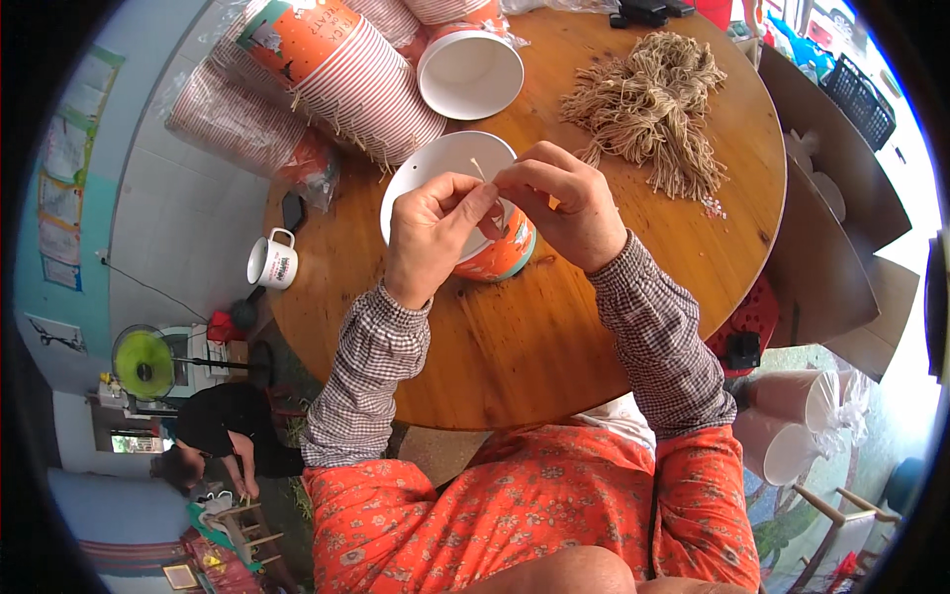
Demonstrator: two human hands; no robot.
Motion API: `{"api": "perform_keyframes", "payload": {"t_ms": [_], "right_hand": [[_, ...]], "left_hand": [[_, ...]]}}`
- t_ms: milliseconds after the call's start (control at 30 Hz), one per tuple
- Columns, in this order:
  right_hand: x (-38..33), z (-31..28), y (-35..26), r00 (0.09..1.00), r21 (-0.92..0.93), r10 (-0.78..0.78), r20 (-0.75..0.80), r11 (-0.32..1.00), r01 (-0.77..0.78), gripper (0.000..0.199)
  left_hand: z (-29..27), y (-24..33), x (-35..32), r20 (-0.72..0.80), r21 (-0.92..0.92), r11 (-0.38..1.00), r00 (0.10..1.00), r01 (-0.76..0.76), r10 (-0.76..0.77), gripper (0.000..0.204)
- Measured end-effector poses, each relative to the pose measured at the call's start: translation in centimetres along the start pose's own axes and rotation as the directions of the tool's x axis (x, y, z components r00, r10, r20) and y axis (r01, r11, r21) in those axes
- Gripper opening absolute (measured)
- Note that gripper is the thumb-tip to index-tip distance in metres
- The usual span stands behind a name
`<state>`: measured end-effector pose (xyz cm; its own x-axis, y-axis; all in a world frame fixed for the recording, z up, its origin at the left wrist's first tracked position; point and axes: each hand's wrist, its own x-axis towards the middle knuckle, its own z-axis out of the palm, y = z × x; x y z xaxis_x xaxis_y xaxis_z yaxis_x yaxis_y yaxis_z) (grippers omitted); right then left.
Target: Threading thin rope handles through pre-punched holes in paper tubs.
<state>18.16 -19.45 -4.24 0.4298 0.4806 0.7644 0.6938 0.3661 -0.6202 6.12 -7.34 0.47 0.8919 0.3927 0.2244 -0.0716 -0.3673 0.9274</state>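
Above the mouth of a white-lined orange bucket on a round wooden table, the person's left hand pinches one thin pale cord between thumb and forefinger. The cord's long axis runs from about eleven o'clock to five, its free tip rising past the fingertips. The right hand lies on the three o'clock side, thumb and fingers narrowed to a pinch on the same cord, whose lower part is mostly hidden among the fingers. The bucket lies directly beneath both hands; a small dark spot in its inner wall, seemingly a hole, sits between nine and ten o'clock from the fingertips, nearer the left hand.

Counted left to right, with the clock centred on that bucket: one green fan at eight o'clock; one other person in dark clothing, bent over, at half past seven; one white mug between eight and nine; at least four nested stacks of buckets around half past ten, too tightly packed to count singly; one white bucket mouth at twelve; one heap of tan cords at two, its strands beyond counting; two stacks of pale tubs at four; and brown cartons at three, their number unclear.
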Motion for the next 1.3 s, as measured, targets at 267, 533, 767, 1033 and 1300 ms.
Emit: {"api": "perform_keyframes", "payload": {"t_ms": [267,533,767,1033,1300], "right_hand": [[0.5,0.5,-0.3,0.999,-0.056,-0.042,0.025,0.997,0.043,0.014],[3.5,-0.4,-1.7,0.975,-0.399,-0.196,0.103,0.89,0.221,0.009],[7.0,-2.8,-2.6,0.96,-0.548,-0.207,0.187,0.789,0.277,0.006],[4.4,-5.2,-6.5,0.918,-0.544,-0.085,0.388,0.782,0.303,0.012],[-1.3,-6.3,-9.2,0.781,-0.649,0.184,0.596,0.684,0.334,0.015]], "left_hand": [[-0.2,-1.5,-1.0,-0.07,0.381,0.896,0.959,-0.23,0.276,0.011],[0.5,-1.5,-3.9,-0.07,0.586,0.772,0.933,-0.248,0.352,0.012],[-0.4,-1.1,-5.6,0.046,0.643,0.682,0.907,-0.348,0.419,0.007],[-6.6,0.4,-7.7,0.247,0.69,0.497,0.817,-0.526,0.521,0.006],[-8.3,-1.4,-10.7,0.28,0.674,0.502,0.816,-0.542,0.505,0.007]]}}
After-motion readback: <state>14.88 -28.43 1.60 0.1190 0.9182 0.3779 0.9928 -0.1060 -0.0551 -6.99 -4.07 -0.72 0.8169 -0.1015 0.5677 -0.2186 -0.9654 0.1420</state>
